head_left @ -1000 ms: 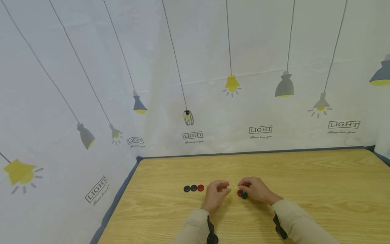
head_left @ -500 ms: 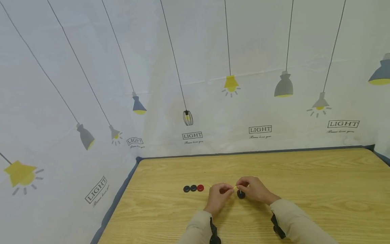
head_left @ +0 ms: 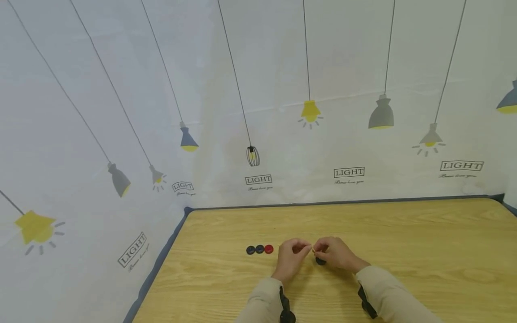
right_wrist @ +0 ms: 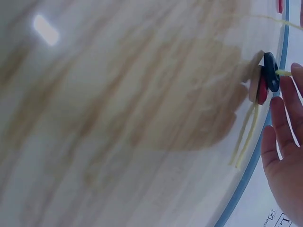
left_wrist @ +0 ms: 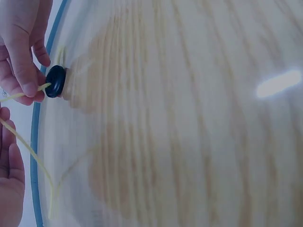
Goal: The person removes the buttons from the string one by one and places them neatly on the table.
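Note:
My left hand (head_left: 288, 260) pinches a thin yellow string (left_wrist: 33, 156) between thumb and forefinger. Close by on its right, my right hand (head_left: 337, 255) pinches the same string where it comes out of a round black button (left_wrist: 56, 81). That button is threaded on the string and stands on edge close over the tabletop. Against its other side sits a red button (right_wrist: 263, 89), with two strands of string trailing from it in the right wrist view. The head view hides the red button. A length of string also runs down from my left hand toward the table.
To the left of my hands, two black buttons (head_left: 251, 250) and a red button (head_left: 269, 249) lie in a row on the wooden table (head_left: 404, 242). Behind the table's blue-edged far side hangs a white sheet (head_left: 282, 134) printed with lamps.
My left fingers have closed in beside the right hand and now pinch the string. The red button, visible under my right hand a second ago, is hidden in the head view.

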The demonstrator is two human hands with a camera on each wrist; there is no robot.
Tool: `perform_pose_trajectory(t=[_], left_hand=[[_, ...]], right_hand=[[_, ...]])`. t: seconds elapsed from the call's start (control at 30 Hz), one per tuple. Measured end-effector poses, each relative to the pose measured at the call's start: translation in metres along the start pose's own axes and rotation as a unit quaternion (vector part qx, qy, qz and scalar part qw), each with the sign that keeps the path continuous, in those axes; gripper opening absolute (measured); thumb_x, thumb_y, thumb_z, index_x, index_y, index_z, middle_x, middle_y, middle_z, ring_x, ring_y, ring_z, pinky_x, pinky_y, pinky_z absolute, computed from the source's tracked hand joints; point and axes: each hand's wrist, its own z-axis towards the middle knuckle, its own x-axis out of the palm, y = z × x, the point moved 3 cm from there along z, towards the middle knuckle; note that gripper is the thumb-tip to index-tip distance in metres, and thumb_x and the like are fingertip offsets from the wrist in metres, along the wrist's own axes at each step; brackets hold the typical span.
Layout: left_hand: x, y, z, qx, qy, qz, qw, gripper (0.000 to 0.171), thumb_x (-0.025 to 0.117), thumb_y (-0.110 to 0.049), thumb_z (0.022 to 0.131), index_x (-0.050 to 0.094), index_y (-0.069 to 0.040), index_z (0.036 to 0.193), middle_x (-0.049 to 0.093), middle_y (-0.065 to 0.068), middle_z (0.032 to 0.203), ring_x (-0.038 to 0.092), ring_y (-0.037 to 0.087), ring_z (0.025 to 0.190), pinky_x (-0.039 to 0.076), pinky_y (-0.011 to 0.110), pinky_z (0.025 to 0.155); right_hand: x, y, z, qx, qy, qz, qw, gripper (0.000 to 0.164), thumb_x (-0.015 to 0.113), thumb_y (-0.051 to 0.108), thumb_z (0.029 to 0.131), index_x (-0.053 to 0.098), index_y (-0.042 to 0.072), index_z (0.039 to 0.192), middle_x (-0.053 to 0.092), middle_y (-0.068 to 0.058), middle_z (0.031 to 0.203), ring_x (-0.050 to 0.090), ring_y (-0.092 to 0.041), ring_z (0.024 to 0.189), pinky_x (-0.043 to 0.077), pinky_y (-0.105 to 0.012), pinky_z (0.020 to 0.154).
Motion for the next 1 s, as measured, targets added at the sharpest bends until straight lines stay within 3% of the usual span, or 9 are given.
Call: perform_pose_trajectory(t=[0.17, 0.33, 0.43, 0.6, 0.87, 1.0], left_hand=[[-0.008, 0.006, -0.001, 0.005, -0.030, 0.025, 0.9992, 0.006, 0.065, -0.007, 0.080, 0.067, -0.004, 0.085, 0.064, -0.001, 0.078, 0.055, 0.005, 0.068, 0.045, 0.019, 0.062], [-0.012, 0.008, -0.001, 0.011, -0.047, 0.017, 0.9987, 0.008, 0.065, -0.003, 0.078, 0.066, -0.001, 0.086, 0.064, 0.002, 0.081, 0.057, 0.010, 0.073, 0.047, 0.025, 0.067], [-0.011, 0.006, -0.001, 0.019, -0.038, 0.015, 0.9990, 0.010, 0.065, -0.004, 0.079, 0.065, 0.000, 0.088, 0.064, 0.003, 0.083, 0.058, 0.013, 0.078, 0.046, 0.032, 0.072], [-0.004, 0.002, 0.000, 0.001, -0.008, 0.003, 1.0000, 0.013, 0.064, -0.007, 0.080, 0.065, 0.000, 0.091, 0.064, 0.002, 0.087, 0.059, 0.015, 0.083, 0.045, 0.034, 0.078], [0.003, 0.004, -0.003, -0.010, 0.021, -0.011, 0.9997, 0.012, 0.066, -0.005, 0.078, 0.066, -0.001, 0.089, 0.065, 0.005, 0.085, 0.059, 0.012, 0.076, 0.046, 0.021, 0.068], [0.005, 0.005, -0.004, 0.003, 0.022, 0.002, 0.9997, 0.009, 0.066, -0.008, 0.078, 0.067, -0.001, 0.084, 0.064, 0.004, 0.077, 0.056, 0.006, 0.068, 0.046, 0.019, 0.062]], right_hand=[[-0.001, -0.003, 0.000, -0.004, -0.006, -0.009, 1.000, 0.007, 0.059, 0.010, 0.085, 0.061, 0.004, 0.081, 0.057, 0.007, 0.072, 0.052, -0.006, 0.067, 0.043, -0.025, 0.059], [-0.002, -0.004, 0.000, -0.004, -0.007, -0.003, 1.000, 0.010, 0.059, 0.012, 0.085, 0.062, 0.002, 0.082, 0.057, 0.008, 0.073, 0.051, -0.005, 0.067, 0.043, -0.025, 0.059], [-0.003, -0.002, 0.001, -0.001, -0.007, 0.009, 1.000, 0.008, 0.060, 0.010, 0.084, 0.062, 0.002, 0.084, 0.057, 0.007, 0.073, 0.051, -0.006, 0.066, 0.043, -0.024, 0.059], [-0.004, 0.000, 0.002, 0.006, -0.014, 0.019, 1.000, 0.005, 0.062, 0.010, 0.083, 0.062, 0.005, 0.084, 0.058, 0.006, 0.072, 0.052, -0.007, 0.066, 0.043, -0.024, 0.058], [-0.005, 0.002, 0.002, -0.001, -0.035, 0.019, 0.999, 0.009, 0.061, 0.012, 0.084, 0.063, 0.005, 0.079, 0.059, 0.007, 0.071, 0.052, -0.007, 0.066, 0.044, -0.025, 0.060], [-0.005, 0.001, 0.002, -0.003, -0.032, 0.023, 0.999, 0.007, 0.060, 0.011, 0.084, 0.063, 0.007, 0.078, 0.059, 0.007, 0.071, 0.053, -0.006, 0.066, 0.044, -0.025, 0.060]])
